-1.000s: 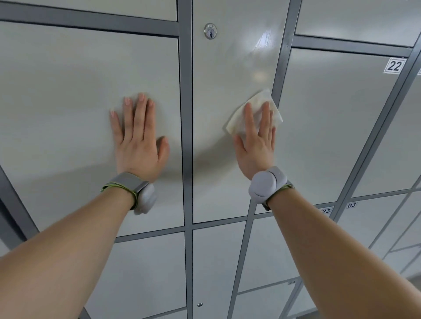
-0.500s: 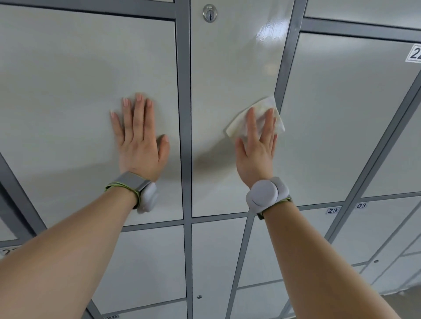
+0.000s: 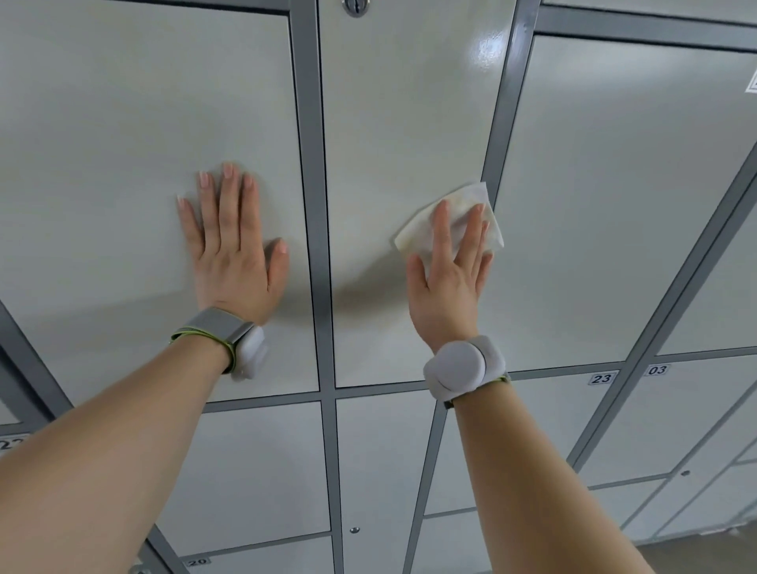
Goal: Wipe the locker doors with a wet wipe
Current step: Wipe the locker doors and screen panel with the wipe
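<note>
Grey locker doors filled the view. Centre right, straight, spread fingers of the right hand pressed one white wet wipe against the middle door. Centre left, the left hand lay flat, fingers straight. Both wrists wore bands.

Probably a locker room: a wall of grey locker doors, number labels, a key lock.

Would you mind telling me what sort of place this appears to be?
Most likely a locker room or changing area: a grid of pale locker doors set in grey frames, small number labels like 23 and 03, and a key lock at the top of the middle door.
</note>
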The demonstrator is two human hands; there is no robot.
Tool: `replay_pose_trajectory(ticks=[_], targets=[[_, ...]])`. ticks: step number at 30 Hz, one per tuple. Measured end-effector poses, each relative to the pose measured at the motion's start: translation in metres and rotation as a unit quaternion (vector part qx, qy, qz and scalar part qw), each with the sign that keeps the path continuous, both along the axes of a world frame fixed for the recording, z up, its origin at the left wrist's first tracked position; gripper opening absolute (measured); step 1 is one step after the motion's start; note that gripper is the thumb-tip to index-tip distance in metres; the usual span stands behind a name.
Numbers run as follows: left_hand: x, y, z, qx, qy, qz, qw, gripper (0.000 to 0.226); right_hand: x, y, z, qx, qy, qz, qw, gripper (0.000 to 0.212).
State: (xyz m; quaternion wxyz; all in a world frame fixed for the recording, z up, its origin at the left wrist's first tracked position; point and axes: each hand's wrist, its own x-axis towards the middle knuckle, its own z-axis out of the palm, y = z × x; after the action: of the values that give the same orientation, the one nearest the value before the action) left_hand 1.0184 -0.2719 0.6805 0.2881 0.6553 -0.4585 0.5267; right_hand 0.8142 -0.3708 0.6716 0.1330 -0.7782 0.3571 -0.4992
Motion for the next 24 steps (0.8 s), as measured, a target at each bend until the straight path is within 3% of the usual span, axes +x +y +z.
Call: replay_pose_trajectory(ticks=[9, 19, 24], targets=[[-0.002, -0.002, -0.003, -0.006, -0.004, 0.019, 1.000, 0.064, -0.007, 0.000, -0.039, -0.007, 0.040, -0.001, 0.999, 0.076], [-0.003, -0.005, -0.005, -0.018, 0.002, 0.024, 1.000, 0.063, -0.004, -0.002, -0.026, -0.022, -0.003, 0.030, 0.999, 0.075], [-0.003, -0.004, -0.006, -0.013, 0.008, 0.013, 1.000, 0.064, 0.000, 0.007, -0.059, 0.026, 0.020, -0.001, 0.999, 0.087]])
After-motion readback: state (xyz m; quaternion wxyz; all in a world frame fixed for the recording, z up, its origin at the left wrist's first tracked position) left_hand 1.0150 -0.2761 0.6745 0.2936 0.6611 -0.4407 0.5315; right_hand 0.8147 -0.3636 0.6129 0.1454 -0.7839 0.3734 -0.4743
